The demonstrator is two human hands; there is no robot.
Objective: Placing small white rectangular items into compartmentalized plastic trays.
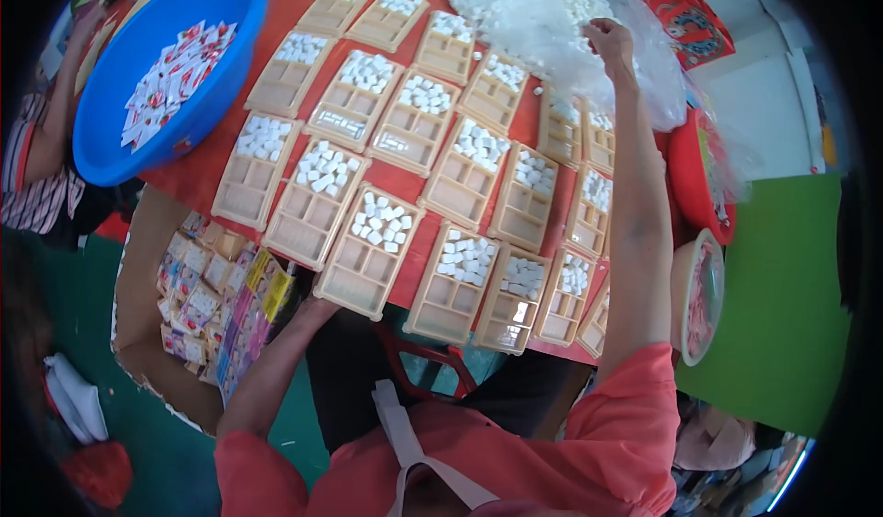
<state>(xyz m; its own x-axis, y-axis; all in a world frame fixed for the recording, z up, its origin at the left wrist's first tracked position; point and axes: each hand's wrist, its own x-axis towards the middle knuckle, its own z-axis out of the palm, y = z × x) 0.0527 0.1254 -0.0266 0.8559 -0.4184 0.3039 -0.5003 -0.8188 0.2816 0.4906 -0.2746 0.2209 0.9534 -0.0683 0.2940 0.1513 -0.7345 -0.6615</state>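
Observation:
My right arm stretches to the far right, where my right hand [610, 40] is at the open clear plastic bag [644, 75] of small white cubes [578, 4]. Its fingers are curled together; whatever is in them is too small to make out. At the table's near edge, my left hand [318, 309] lies against the lower corner of a beige compartment tray [347, 277], its fingers mostly hidden. White cubes [382, 224] fill that tray's large upper compartment, while its smaller compartments hold none. Several similar trays [305, 206] stand in rows across the red table, with cubes in their upper compartments.
A blue basin [246, 20] of small printed sachets [170, 89] stands at the far left. Below it, a cardboard box [147, 351] holds wrapped packets. A red basin [685, 163] and a pale bowl [682, 278] sit at the right. Another person's arm [60, 103] shows at the left edge.

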